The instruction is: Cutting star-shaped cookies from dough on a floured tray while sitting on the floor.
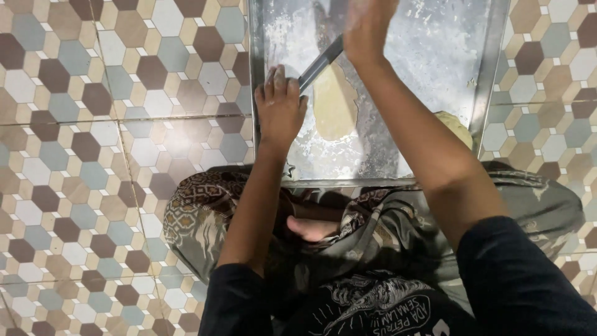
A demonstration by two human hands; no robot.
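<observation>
I sit cross-legged on the floor over a floured metal tray (485,81). A flat oval of pale dough (334,102) lies in the middle of it. A thin metal rolling rod (320,62) runs diagonally across the dough's upper edge. My left hand (280,106) presses palm-down on the rod's lower left end. My right hand (367,28) lies on its upper right end, blurred at the frame's top. A lump of dough (457,127) rests at the tray's near right corner, partly hidden by my right forearm.
The tray lies on a floor of hexagon tiles (81,137) in brown, grey and beige. My folded legs in patterned cloth (205,218) and a bare foot (314,229) are just below the tray's near edge.
</observation>
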